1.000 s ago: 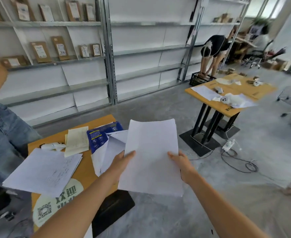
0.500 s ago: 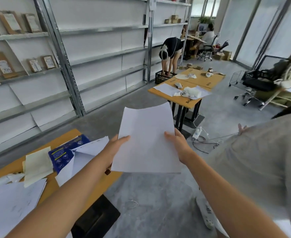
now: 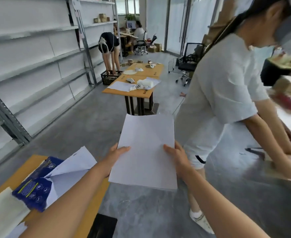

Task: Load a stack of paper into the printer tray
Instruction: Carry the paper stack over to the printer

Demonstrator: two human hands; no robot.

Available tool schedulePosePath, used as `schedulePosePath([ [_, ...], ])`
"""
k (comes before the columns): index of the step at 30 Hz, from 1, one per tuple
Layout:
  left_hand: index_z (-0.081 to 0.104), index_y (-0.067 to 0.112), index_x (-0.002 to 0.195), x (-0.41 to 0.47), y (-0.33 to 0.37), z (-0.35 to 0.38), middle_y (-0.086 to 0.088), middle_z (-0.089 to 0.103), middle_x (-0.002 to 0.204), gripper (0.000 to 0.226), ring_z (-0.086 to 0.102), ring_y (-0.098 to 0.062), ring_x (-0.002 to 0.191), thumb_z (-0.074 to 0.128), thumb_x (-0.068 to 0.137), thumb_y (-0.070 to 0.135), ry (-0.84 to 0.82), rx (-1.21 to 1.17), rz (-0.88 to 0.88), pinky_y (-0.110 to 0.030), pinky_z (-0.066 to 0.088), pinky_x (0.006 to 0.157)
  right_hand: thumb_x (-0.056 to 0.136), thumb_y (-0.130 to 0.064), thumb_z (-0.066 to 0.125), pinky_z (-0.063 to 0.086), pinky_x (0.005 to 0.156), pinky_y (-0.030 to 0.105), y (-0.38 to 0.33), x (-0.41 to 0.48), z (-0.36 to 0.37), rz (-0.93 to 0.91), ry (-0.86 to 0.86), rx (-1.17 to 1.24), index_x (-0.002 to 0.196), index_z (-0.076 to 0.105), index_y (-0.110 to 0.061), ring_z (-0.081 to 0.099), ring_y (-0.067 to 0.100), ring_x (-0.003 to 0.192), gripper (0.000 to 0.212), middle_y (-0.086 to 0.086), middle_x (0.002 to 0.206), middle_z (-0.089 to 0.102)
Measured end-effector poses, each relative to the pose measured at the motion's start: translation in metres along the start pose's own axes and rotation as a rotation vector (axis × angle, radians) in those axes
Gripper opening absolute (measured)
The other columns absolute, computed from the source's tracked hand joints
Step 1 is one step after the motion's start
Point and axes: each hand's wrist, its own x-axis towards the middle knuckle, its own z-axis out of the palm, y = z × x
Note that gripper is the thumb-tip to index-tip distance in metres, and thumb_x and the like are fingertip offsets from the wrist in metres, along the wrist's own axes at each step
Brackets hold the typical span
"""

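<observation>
View has swung right since a second ago: the desk (image 3: 29, 170) with the torn blue paper wrapper (image 3: 35, 182) and its loose white sheets (image 3: 69, 176), central a moment back, now sits at the lower left edge, and the stack of paper (image 3: 146, 152) has cleared it — it hangs over bare floor (image 3: 83, 127). Left hand (image 3: 114, 157) grips the stack's left edge, thumb on top, fingers hidden beneath; right hand (image 3: 176, 155) grips the right edge the same way. Stack held roughly level in front of the body, edges fairly square. Beyond it, the far desk (image 3: 141, 79). At right a person in a white shirt (image 3: 225, 93), absent a second ago, stands just beside the stack, bent over a blurred surface. No printer or tray is visible — judgement: carry phase, loading not begun; the bystander may crowd the path.
</observation>
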Motion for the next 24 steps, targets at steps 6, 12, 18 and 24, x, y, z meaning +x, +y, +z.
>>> schedulePosePath([
  [6,0.064,0.016,0.117,-0.007,-0.038,0.044,-0.007,0.078,0.091,0.028,0.074,-0.027,0.080,0.064,0.089,0.013,-0.216,-0.005,-0.091,-0.037,0.058,0.070,0.086,-0.006,0.061,0.059,0.072,0.038,0.013,-0.071,-0.054,-0.003,0.223,-0.014,0.116,0.064,-0.020,0.069,0.026,0.081,0.033,0.008,0.104,0.071],
  [12,0.063,0.013,0.120,-0.035,-0.046,0.130,-0.013,0.074,0.106,0.030,0.071,-0.033,0.092,0.064,0.089,0.013,-0.426,0.015,-0.096,-0.044,0.056,0.082,0.088,-0.005,0.060,0.056,0.060,0.033,-0.001,-0.146,-0.129,-0.054,0.384,0.017,0.106,0.064,-0.019,0.067,0.025,0.072,0.023,0.011,0.101,0.069],
  [18,0.062,0.013,0.119,-0.095,-0.057,0.240,-0.012,0.075,0.103,0.029,0.071,-0.032,0.089,0.064,0.089,0.012,-0.636,0.077,-0.072,-0.043,0.057,0.080,0.088,-0.009,0.061,0.052,0.091,0.059,-0.004,-0.256,-0.215,-0.116,0.577,0.120,0.120,0.061,-0.021,0.066,0.038,0.095,0.034,0.013,0.113,0.068],
  [24,0.053,0.002,0.131,-0.210,-0.105,0.359,-0.018,0.071,0.106,0.055,0.073,-0.031,0.083,0.068,0.080,0.013,-0.877,0.142,-0.118,-0.040,0.061,0.066,0.093,-0.012,0.058,0.056,0.084,0.053,0.010,-0.418,-0.305,-0.171,0.782,0.217,0.132,0.055,-0.017,0.066,0.036,0.098,0.040,0.014,0.121,0.065],
])
